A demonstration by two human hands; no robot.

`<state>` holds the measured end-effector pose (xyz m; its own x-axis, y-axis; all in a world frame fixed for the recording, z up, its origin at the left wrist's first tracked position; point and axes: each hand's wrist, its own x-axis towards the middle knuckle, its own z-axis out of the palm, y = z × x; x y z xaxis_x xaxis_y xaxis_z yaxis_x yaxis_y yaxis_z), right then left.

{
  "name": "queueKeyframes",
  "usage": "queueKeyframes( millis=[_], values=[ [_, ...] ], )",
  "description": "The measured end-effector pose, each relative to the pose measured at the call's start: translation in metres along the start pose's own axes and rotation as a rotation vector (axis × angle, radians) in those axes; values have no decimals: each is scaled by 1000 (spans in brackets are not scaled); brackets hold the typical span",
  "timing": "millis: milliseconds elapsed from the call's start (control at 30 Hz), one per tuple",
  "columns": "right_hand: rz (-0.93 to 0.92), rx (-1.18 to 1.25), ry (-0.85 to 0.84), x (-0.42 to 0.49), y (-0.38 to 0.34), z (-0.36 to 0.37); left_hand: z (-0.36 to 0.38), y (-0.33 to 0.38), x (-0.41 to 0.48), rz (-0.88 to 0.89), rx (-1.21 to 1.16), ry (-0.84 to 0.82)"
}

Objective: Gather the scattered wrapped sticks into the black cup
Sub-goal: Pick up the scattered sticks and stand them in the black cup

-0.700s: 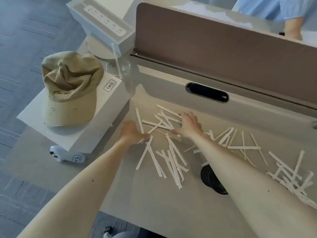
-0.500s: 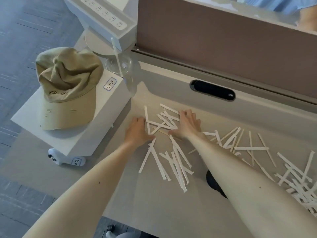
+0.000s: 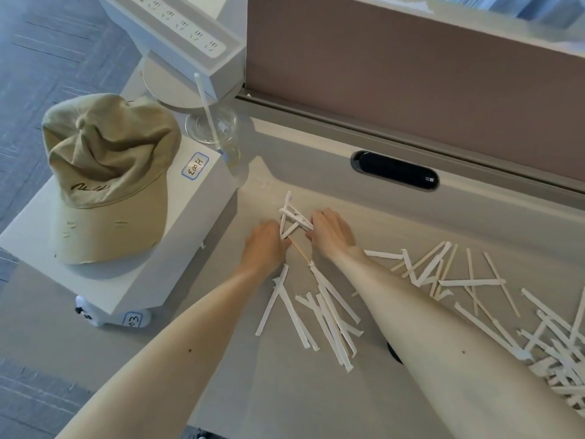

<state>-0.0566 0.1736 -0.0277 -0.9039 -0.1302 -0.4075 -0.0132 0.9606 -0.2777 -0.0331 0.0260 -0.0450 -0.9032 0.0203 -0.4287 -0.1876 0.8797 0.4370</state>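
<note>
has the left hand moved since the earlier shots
Yes. The left hand has slid right, away from the white box under the cap, closing on the right hand and bunching wrapped sticks between them.

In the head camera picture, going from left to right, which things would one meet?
Khaki cap → clear plastic cup with straw → left hand → right hand → black oval slot → far-right pile of wrapped sticks.

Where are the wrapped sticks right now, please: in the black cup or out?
Out: wrapped sticks lie scattered on the desk; the black cup is mostly hidden.
</note>
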Motion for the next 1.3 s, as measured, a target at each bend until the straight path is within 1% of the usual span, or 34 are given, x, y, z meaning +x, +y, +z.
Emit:
queueKeyframes(
  millis=[133,200,267,333,400,467,533,633,700,767,867,933,1000,1067,1100,1167,1233,1300],
  values=[
    [-27,-31,-23,4,-8,0,1,1,8,57,98,18],
    [-24,-32,-27,5,-7,-3,-3,2,8,58,124,21],
    [-3,0,-59,6,-4,-7,-7,-1,7,26,83,33],
    [26,46,-86,7,1,-15,-11,-8,9,7,-9,45],
    [63,124,-87,7,8,-26,-12,-15,11,104,-84,51],
    [113,295,-51,5,15,-37,-14,-16,12,233,-111,-5],
    [179,509,11,2,24,-45,-15,-9,10,315,-89,-119],
    [287,818,86,3,38,-45,-10,4,9,356,6,-228],
    [341,1028,127,4,45,-46,-6,11,10,351,83,-209],
    [387,1189,157,1,49,-50,-6,14,11,302,127,-170],
    [399,1361,137,-7,56,-60,-5,11,10,404,310,-92],
    [361,1412,122,-12,61,-63,-8,4,7,404,316,-50],
    [355,1397,148,-16,62,-65,-16,-2,2,349,261,10],
    [391,1292,173,-22,62,-65,-24,-8,-5,258,201,73],
    [404,1201,161,-27,60,-65,-28,-11,-9,202,170,78],
    [398,942,71,-37,57,-61,-33,-15,-21,102,54,60],
    [332,643,-42,-53,50,-50,-30,-21,-38,2,-53,46],
    [233,430,-123,-69,39,-32,-18,-28,-54,-109,-129,24]
  ],
)
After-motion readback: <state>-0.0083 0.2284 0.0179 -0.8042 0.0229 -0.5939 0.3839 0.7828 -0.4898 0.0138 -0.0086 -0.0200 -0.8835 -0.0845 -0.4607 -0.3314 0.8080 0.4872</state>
